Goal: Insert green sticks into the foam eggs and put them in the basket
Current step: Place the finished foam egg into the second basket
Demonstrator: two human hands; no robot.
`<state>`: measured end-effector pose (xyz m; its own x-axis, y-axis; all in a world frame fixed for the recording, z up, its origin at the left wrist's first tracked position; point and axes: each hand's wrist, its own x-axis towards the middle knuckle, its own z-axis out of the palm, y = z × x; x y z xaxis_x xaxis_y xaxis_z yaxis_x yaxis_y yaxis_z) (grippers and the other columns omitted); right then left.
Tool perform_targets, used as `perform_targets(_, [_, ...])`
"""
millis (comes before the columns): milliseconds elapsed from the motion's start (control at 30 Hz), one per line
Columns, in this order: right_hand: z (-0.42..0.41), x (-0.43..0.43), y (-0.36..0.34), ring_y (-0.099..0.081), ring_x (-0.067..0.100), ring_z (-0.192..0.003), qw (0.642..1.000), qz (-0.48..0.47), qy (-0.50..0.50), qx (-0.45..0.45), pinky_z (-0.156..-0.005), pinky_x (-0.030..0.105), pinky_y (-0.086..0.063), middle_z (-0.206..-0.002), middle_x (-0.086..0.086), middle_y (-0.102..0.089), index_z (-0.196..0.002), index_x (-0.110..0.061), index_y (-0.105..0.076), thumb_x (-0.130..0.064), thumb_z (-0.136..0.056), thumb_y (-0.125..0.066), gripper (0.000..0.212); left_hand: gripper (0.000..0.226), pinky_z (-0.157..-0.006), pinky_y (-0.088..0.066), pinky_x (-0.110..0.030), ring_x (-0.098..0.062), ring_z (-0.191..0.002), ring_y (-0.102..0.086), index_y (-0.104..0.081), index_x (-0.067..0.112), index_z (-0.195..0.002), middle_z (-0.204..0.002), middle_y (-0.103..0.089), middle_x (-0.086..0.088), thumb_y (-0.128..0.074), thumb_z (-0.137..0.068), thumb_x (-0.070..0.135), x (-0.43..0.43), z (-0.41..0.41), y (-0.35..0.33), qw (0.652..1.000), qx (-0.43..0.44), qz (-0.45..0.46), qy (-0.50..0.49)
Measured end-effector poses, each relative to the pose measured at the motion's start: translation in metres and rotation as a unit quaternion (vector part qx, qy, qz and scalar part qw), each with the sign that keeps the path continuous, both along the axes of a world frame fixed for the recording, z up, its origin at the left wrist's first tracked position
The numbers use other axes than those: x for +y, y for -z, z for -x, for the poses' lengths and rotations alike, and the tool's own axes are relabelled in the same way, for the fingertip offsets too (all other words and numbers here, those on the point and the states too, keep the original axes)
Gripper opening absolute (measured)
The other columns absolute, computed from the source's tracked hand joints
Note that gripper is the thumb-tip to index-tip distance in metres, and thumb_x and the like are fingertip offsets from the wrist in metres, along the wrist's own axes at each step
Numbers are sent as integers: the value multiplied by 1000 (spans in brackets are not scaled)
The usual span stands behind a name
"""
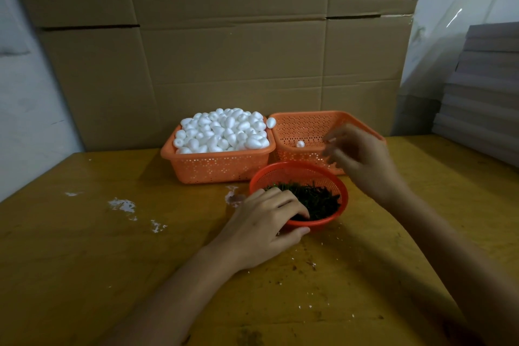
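Observation:
An orange basket point(216, 167) at the back of the table is heaped with white foam eggs point(224, 132). Beside it on the right, a second orange basket point(297, 123) holds a single foam egg point(300, 144). In front stands a round red bowl point(314, 223) of dark green sticks point(317, 196). My left hand point(261, 222) reaches into the bowl, fingers curled down among the sticks, thumb outside the rim. My right hand point(362, 160) hovers blurred over the right basket, fingers loosely spread, nothing visible in it.
The wooden table point(112, 261) carries white foam crumbs point(123, 205) at the left and dark specks near the front. A cardboard wall point(224, 36) stands behind the baskets. Stacked grey boards point(483, 87) sit at the right edge.

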<state>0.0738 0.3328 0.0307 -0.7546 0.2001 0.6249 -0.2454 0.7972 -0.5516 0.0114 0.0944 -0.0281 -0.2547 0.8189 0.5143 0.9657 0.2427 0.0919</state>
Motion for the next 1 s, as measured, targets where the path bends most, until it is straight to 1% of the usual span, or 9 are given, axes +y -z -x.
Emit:
perform_targets(100, [-9,-27,3,-65,-2,-96,967,-185,-100,-145,-84,14,-51,-102,-21,-68,-105,-30,-70,-38,-100,-55,17,33,-89,-46,-34,-9,-106,-56,-70,24,-119,-116,-65,10,-60,-101,49,0,-1,0,1000,8,-6,-3])
perform_targets(167, [-11,-38,17,-62,5,-89,941,-241,-119,-205,-82,28,-50,-98,-11,-69,-100,-21,-68,-33,-107,-49,23,36,-88,-46,-37,-11,-103,-56,-70,21,-116,-112,-64,8,-58,-100,51,0,-1,0,1000,4,-12,-5])
perform_targets(233, [-9,-41,25,-59,11,-89,937,-241,-105,-229,-84,40,-46,-99,-3,-69,-100,-16,-67,-30,-111,-43,30,37,-89,-47,-36,-11,-103,-54,-70,20,-112,-112,-60,8,-55,-101,52,-1,0,2,999,-28,-31,2])
perform_targets(400, [-6,-43,23,-60,17,-111,932,-253,-80,-247,-93,40,-45,-120,-2,-69,-122,-19,-70,-32,-108,-47,29,30,-88,-48,-26,-9,-108,-57,-65,21,-104,-113,-50,10,-48,-105,45,0,2,-2,983,-125,-134,15])
perform_targets(600, [1,-44,26,-52,17,-131,924,-278,-56,-257,-106,38,-41,-139,-5,-62,-138,-26,-63,-35,-108,-46,36,29,-90,-49,-37,-18,-112,-55,-68,17,-112,-118,-55,0,-49,-104,37,6,30,-26,966,26,-222,-133])
perform_targets(700, [3,-43,28,-51,16,-131,920,-288,-50,-260,-106,38,-40,-140,-7,-61,-137,-27,-63,-36,-108,-45,35,32,-98,-49,-41,-25,-123,-53,-66,18,-129,-131,-56,-7,-55,-102,31,8,53,-48,955,61,-190,-217])
perform_targets(800, [4,-43,29,-52,16,-129,919,-291,-53,-262,-104,38,-41,-137,-7,-61,-136,-28,-63,-37,-108,-43,35,43,-99,-49,-44,-28,-130,-50,-56,27,-146,-143,-52,-8,-53,-104,36,17,72,-65,957,57,-71,-276])
perform_targets(900, [3,-42,30,-52,15,-128,920,-287,-54,-262,-103,40,-42,-134,-8,-62,-134,-28,-64,-37,-108,-43,34,39,-92,-52,-46,-28,-130,-49,-56,33,-145,-144,-50,-5,-46,-108,39,25,87,-73,959,13,24,-281])
perform_targets(1000, [3,-42,32,-52,15,-128,920,-285,-52,-264,-103,40,-42,-134,-9,-62,-134,-29,-63,-37,-109,-42,34,33,-89,-52,-46,-27,-122,-56,-67,26,-132,-132,-57,-5,-45,-109,35,27,98,-70,958,-39,42,-281])
